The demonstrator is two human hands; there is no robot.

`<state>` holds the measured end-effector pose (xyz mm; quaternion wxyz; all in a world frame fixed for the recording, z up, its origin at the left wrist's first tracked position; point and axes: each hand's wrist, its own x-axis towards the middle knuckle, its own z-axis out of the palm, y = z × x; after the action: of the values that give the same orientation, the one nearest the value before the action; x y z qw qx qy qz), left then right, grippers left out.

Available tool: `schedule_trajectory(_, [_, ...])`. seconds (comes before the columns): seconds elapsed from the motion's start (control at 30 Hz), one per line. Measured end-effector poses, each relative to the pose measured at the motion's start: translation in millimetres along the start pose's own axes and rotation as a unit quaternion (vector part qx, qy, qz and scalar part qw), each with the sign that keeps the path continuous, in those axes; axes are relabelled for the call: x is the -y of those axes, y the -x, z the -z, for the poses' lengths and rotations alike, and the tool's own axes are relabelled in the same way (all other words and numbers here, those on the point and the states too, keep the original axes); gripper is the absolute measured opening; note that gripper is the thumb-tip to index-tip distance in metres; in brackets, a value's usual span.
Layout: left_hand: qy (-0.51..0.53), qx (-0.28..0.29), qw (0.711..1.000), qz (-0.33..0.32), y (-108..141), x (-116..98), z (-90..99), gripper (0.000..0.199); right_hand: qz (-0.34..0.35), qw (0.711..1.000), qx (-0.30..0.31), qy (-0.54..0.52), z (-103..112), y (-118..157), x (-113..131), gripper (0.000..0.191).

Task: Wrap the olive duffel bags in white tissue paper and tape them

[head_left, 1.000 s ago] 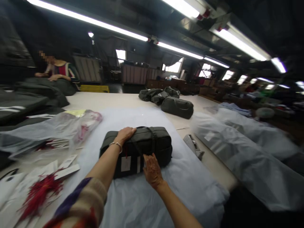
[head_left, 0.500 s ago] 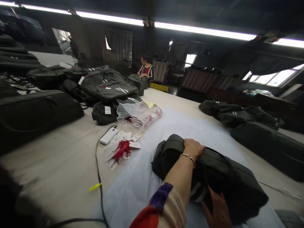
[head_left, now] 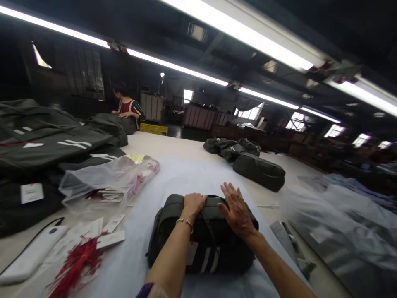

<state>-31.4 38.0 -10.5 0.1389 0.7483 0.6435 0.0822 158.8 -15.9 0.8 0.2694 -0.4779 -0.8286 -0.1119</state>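
Observation:
A dark green duffel bag (head_left: 229,258) with two pale stripes stands in front of me on a white sheet (head_left: 192,171). My left hand (head_left: 194,203), with a bangle at the wrist, is closed over the bag's top edge by the strap. My right hand (head_left: 236,209) lies over the top right part of the bag, its fingers stretched out. A white hang tag (head_left: 191,253) shows on the front of the bag, partly hidden by my left forearm.
Hang tags with red strings (head_left: 79,263) and a white power bank (head_left: 32,254) lie at left, beside a clear plastic bag (head_left: 93,178) of tags. Piled dark bags (head_left: 52,128) stand behind. At right are more dark bags (head_left: 259,169) and plastic-wrapped goods (head_left: 338,231). A co-worker (head_left: 128,108) stands at the far end.
My view has swung to the right. My right hand has risen from the bag's lower front to its top, fingers now spread. The bag's striped side now faces me; my left hand keeps its hold.

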Motion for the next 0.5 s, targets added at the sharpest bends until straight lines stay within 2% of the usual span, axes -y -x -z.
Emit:
schedule_trajectory(0.07, [-0.012, -0.007, 1.0, -0.002, 2.2, -0.2, -0.2, 0.053, 0.024, 0.996, 0.087, 0.004, -23.1, -0.8, -5.8, 0.058])
schedule_trajectory(0.13, [-0.021, -0.013, 1.0, -0.001, 2.8, 0.5, -1.9, 0.052, 0.019, 0.986, 0.167, -0.018, -39.4, 4.3, -10.2, 0.058])
schedule_trajectory(0.2, [-0.027, -0.02, 0.999, 0.001, 0.8, 2.4, -4.6, 0.052, 0.004, 0.971, 0.232, -0.059, -39.1, 2.5, -17.1, 0.062])
schedule_trajectory(0.27, [-0.031, -0.024, 0.999, 0.003, -2.6, 4.6, -7.5, 0.051, -0.004, 0.951, 0.284, -0.125, -25.3, -14.8, -30.8, 0.061])
schedule_trajectory(0.33, [-0.033, -0.023, 0.999, 0.004, -5.8, 6.0, -9.9, 0.051, -0.014, 0.928, 0.315, -0.2, -11.4, -49.6, -54.2, 0.048])
schedule_trajectory(0.4, [-0.027, -0.015, 1.0, 0.006, -8.1, 6.6, -11.8, 0.05, -0.033, 0.919, 0.317, -0.233, -11.8, -97.8, -87.0, 0.035])
schedule_trajectory(0.43, [-0.02, -0.01, 1.0, 0.011, -9.1, 7.1, -13.0, 0.05, -0.042, 0.922, 0.315, -0.22, -19.6, -124.4, -105.8, 0.032])
schedule_trajectory(0.5, [-0.008, 0.0, 1.0, 0.029, -11.0, 9.8, -17.1, 0.047, -0.077, 0.931, 0.32, -0.156, -50.0, -176.9, -145.0, 0.026])
